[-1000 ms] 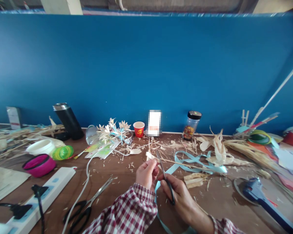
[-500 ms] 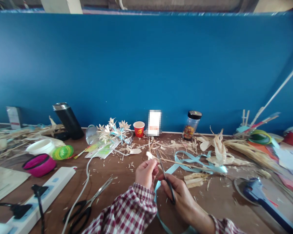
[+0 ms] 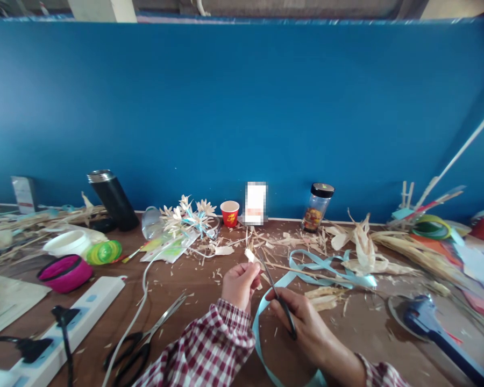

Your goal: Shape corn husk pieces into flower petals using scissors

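Observation:
Between thumb and fingers, my left hand pinches a small pale piece of corn husk, whose end sticks up past the fingertips. My right hand is closed around the dark handles of a pair of scissors. The blades point up and to the left, their tips close beside the husk piece. How far the blades are parted is hard to make out. A light blue ribbon curls on the table beneath and behind my right hand.
Other scissors and a white power strip lie at left. Husk flowers, a red paper cup and a lidded jar line the back. A blue glue gun lies at right. Husk scraps litter the table.
My right hand and the scissors have shifted slightly right and down, away from my left hand. The husk piece has moved a little to the right, and more ribbon shows between the hands.

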A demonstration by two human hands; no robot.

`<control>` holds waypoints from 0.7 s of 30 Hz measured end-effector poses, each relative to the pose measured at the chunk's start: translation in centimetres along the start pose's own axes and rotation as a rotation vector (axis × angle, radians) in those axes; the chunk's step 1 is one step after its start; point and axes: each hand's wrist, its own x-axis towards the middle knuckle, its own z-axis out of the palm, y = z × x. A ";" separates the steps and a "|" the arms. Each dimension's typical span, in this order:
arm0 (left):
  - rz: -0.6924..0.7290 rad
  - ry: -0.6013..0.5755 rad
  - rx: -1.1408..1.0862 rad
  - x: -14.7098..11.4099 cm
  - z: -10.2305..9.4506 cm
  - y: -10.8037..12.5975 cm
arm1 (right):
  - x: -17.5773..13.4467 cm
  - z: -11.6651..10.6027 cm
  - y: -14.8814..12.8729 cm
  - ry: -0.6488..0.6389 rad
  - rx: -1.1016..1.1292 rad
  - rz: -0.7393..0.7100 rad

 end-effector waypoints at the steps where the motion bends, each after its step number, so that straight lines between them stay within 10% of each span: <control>1: 0.002 -0.004 0.010 0.0 0.0 0.0 | 0.0 -0.1 -0.1 -0.001 -0.020 -0.003; 21: -0.016 -0.052 0.003 -0.5 0.5 1.0 | 0.0 -1.0 0.4 -0.050 0.227 0.085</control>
